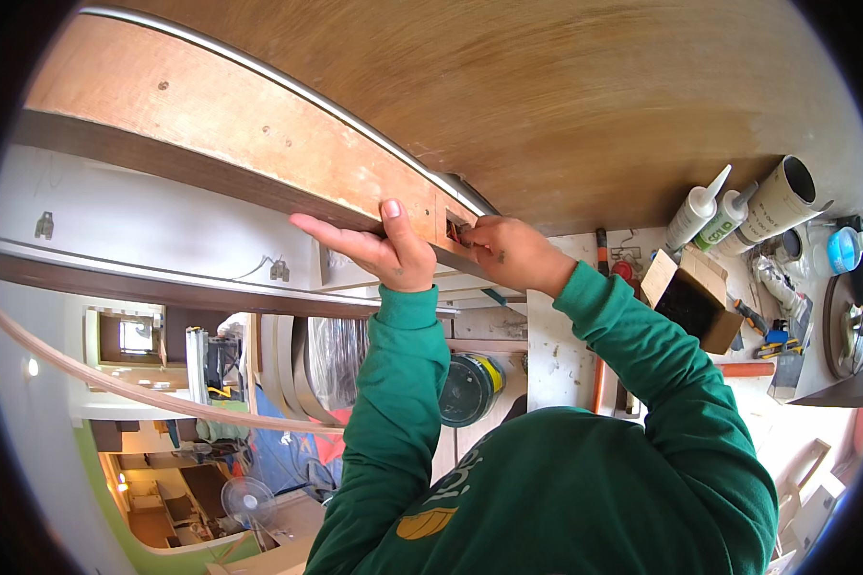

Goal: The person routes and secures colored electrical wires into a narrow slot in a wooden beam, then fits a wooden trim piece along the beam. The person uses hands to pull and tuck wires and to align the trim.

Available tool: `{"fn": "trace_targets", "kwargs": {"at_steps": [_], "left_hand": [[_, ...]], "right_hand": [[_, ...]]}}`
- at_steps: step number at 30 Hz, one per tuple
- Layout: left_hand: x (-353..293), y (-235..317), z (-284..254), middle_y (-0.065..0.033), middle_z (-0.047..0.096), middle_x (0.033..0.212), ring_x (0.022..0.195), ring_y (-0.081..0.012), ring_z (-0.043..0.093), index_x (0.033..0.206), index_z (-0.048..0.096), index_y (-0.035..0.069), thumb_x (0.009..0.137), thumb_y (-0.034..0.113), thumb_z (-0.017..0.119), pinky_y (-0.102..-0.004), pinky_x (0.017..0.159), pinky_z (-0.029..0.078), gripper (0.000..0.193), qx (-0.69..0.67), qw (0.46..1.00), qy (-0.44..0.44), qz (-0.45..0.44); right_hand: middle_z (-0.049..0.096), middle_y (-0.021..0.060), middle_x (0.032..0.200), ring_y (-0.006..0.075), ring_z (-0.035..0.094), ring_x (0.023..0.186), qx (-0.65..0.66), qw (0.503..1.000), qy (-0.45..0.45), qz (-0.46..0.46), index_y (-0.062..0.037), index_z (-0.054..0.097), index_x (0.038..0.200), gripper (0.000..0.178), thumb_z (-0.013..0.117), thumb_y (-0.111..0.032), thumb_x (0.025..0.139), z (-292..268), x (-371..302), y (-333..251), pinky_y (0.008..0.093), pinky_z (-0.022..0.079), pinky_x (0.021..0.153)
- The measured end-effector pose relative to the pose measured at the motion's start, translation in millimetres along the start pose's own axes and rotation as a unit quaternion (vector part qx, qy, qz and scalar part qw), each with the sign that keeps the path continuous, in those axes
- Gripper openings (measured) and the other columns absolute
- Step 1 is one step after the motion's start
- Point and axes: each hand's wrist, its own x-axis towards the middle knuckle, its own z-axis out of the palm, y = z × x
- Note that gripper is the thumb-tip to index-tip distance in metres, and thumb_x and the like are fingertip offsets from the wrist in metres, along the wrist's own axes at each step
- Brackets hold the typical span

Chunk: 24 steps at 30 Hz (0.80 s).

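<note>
A long wooden board (230, 115) with a dark lower edge runs from the far left to the middle. My left hand (393, 251) is against its lower edge, palm up, with the fingers stretched out and the thumb raised along the face. At the board's right end is a small rectangular cutout (454, 228) with something thin and reddish inside, perhaps wire. My right hand (523, 251) is at this cutout, its fingers bent and pressed together at the opening. What those fingertips grip is hidden.
To the right stand sealant tubes (692, 217), an open cardboard box (695, 299), a grey roll (781, 196) and pliers (762, 331). A dark green bucket (468, 391) is below my hands. A brown panel (585, 105) spans the top. A fan (247, 498) stands at lower left.
</note>
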Motion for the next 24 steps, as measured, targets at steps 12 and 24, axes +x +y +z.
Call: {"fn": "trace_targets", "kwargs": {"at_steps": [12,24], "left_hand": [[-3,2,-7,-0.0369,0.01,0.164,0.153,-0.0475,0.016,0.161,-0.003,-0.01,0.096,0.027,0.069,-0.052,0.126,0.014,0.104,-0.036,0.999,-0.004,-0.006],[-243,-7,-166,-0.0215,0.06,0.136,0.125,-0.0331,0.058,0.141,0.054,-0.003,0.103,0.02,0.061,-0.0422,0.108,0.044,0.044,0.13,0.931,-0.123,-0.318]], "right_hand": [[0.063,0.0146,0.073,0.0214,0.064,0.066,0.133,0.955,-0.017,0.264,0.0021,0.064,0.085,0.025,0.069,-0.019,0.097,2,-112,2,0.035,0.05,0.064],[0.067,0.0139,0.074,0.0171,0.062,0.065,0.09,0.945,-0.108,0.294,0.0009,0.066,0.086,0.024,0.075,-0.02,0.094,36,-188,-32,0.0341,0.049,0.063]]}}
